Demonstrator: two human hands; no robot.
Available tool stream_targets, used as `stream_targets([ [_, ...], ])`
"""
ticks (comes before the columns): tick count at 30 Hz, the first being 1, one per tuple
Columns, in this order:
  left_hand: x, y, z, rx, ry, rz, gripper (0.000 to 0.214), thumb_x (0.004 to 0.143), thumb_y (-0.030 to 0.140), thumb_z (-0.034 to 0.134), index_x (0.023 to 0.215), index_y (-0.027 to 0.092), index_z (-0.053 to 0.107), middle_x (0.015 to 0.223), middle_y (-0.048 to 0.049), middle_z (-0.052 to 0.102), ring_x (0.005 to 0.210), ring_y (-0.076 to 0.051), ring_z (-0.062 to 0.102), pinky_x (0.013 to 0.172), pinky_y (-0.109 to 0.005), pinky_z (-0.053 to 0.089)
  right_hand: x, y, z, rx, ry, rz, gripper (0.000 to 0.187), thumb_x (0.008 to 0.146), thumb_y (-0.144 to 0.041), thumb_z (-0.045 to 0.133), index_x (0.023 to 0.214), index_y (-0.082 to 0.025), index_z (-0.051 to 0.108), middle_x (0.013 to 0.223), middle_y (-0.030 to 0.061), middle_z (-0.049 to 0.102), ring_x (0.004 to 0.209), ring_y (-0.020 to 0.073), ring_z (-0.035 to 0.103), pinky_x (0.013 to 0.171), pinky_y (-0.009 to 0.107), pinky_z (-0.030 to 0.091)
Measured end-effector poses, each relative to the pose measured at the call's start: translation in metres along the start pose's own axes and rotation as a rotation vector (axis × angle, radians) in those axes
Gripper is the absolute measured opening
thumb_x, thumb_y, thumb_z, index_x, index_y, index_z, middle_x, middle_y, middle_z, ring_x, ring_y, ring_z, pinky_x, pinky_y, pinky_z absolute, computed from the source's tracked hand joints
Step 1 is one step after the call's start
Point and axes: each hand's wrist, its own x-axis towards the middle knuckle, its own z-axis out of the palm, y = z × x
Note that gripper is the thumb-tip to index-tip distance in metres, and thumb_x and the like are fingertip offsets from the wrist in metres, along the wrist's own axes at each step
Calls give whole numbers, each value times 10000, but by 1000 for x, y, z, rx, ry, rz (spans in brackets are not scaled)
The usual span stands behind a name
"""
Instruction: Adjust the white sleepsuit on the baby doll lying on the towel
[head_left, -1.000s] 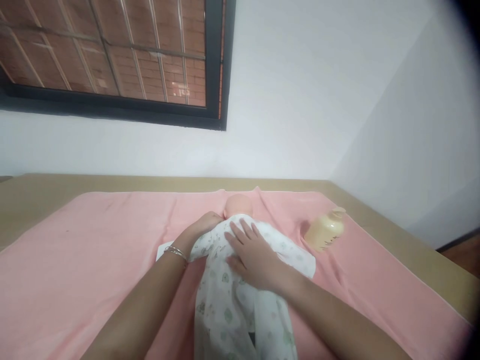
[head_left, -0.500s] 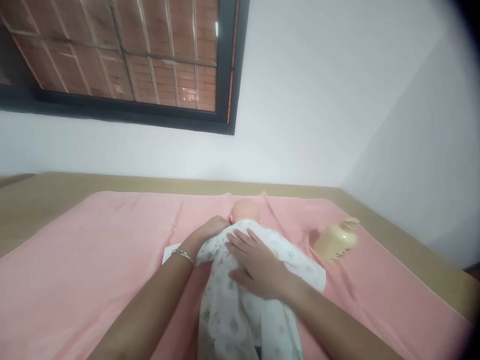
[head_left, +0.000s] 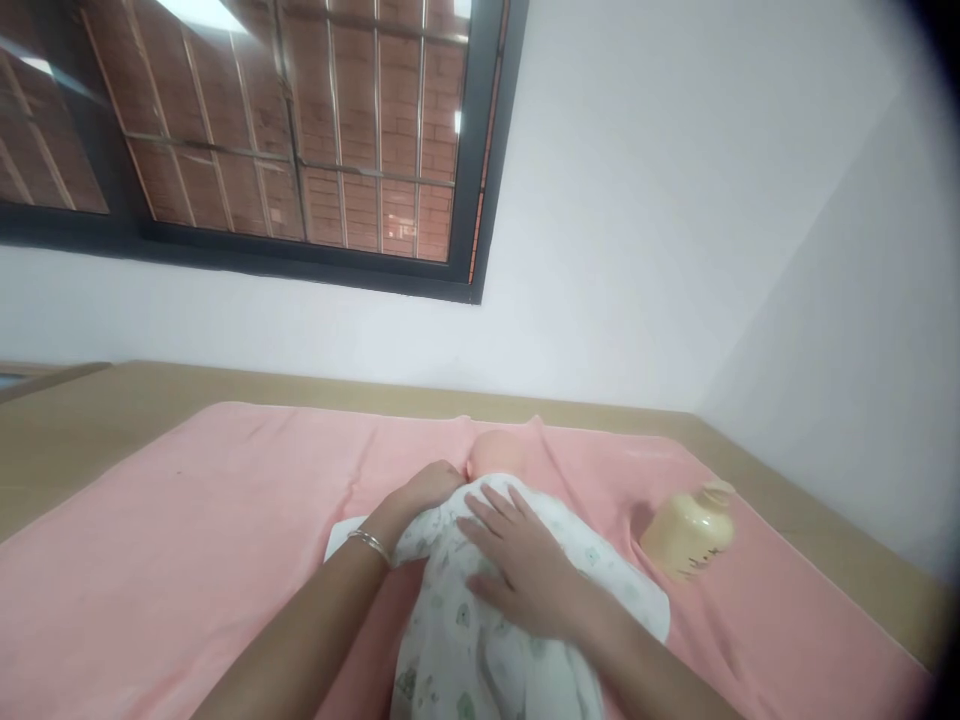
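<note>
On the pink blanket (head_left: pixel 187 560) lies a doll (head_left: pixel 499 455), wrapped in a white printed cloth (head_left: pixel 480 650). The right hand (head_left: pixel 529 570) rests flat on the cloth, fingers spread. The left hand (head_left: pixel 420 495) seems to pinch the cloth edge beside the doll's head; its grip is partly hidden. A cream bottle (head_left: pixel 690 535) lies nearby at right.

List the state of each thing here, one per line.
Doll: lying on the pink towel, wrapped in cloth, only the head showing.
Printed cloth: draped over the doll, rumpled.
Left hand: curled on the cloth edge beside the doll's head.
Right hand: flat, fingers spread on the cloth.
Bottle: lying on its side, cap on.
Pink towel: spread over the table, creased.
Window: shut, barred.
</note>
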Motion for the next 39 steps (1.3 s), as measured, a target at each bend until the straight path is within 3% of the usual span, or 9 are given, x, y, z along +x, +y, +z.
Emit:
stream_targets([
  [3, -7, 13, -6, 86, 67, -46, 236, 718, 321, 494, 713, 138, 642, 802, -117, 682, 690, -198, 607, 584, -255, 411, 7, 22, -9, 44, -33, -49, 468, 945, -430, 251, 1393, -317, 326, 1482, -34, 254, 1378, 206, 128, 1122, 439, 73],
  [6, -22, 33, -10, 178, 131, -126, 274, 756, 351, 476, 795, 143, 649, 823, -135, 676, 694, -217, 619, 594, -282, 422, 6, 32, -3, 60, 47, 211, 596, 914, -539, 265, 1411, -213, 303, 1481, 61, 253, 1351, 258, 207, 1082, 425, 178],
  [9, -36, 54, -9, 282, 182, -123, 293, 808, 359, 435, 827, 155, 644, 844, -125, 672, 704, -216, 619, 620, -302, 432, 0, 30, 6, 62, 119, 486, 661, 874, -623, 265, 1306, -152, 435, 1331, 146, 449, 1197, 297, 419, 941, 402, 337],
  [13, -45, 72, 0, 314, 266, -15, 429, 892, 350, 276, 822, 138, 642, 884, -137, 659, 788, -221, 611, 687, -318, 435, -1, 36, 7, 89, 136, 589, 618, 881, -626, 210, 1061, -160, 575, 1018, 131, 612, 918, 257, 556, 742, 335, 382],
  [20, -36, 74, 27, 216, 341, -19, 438, 890, 410, 266, 883, 142, 613, 912, -108, 652, 816, -222, 601, 704, -330, 441, 11, 75, 6, 391, 62, 551, 632, 864, -662, 233, 884, -170, 629, 879, 76, 659, 767, 194, 581, 609, 249, 344],
  [27, -32, 70, 27, 294, 250, -43, 511, 909, 456, 212, 818, 167, 623, 829, -93, 654, 755, -220, 608, 661, -327, 423, 11, 57, 9, -20, 222, 461, 508, 937, -486, 227, 858, -165, 613, 852, 96, 638, 790, 188, 552, 643, 260, 311],
  [34, -37, 85, 30, 370, 419, -27, 375, 900, 312, 308, 785, 145, 623, 829, -93, 648, 786, -202, 592, 716, -314, 403, 10, 69, 6, 229, 66, 553, 657, 912, -600, 130, 848, -187, 637, 839, 66, 660, 723, 170, 574, 595, 241, 319],
  [36, -35, 83, 31, 361, 435, -39, 388, 901, 337, 305, 792, 146, 624, 811, -91, 645, 780, -204, 590, 715, -314, 402, 10, 68, 5, 162, 109, 522, 639, 924, -571, 145, 833, -177, 640, 818, 72, 659, 719, 169, 571, 602, 243, 316],
  [39, -30, 76, 30, 363, 332, -41, 446, 903, 402, 278, 811, 150, 635, 779, -90, 647, 755, -211, 596, 683, -311, 401, 13, 63, 7, -79, 212, 436, 567, 945, -484, 200, 761, -162, 629, 774, 92, 647, 739, 178, 559, 640, 257, 303],
])
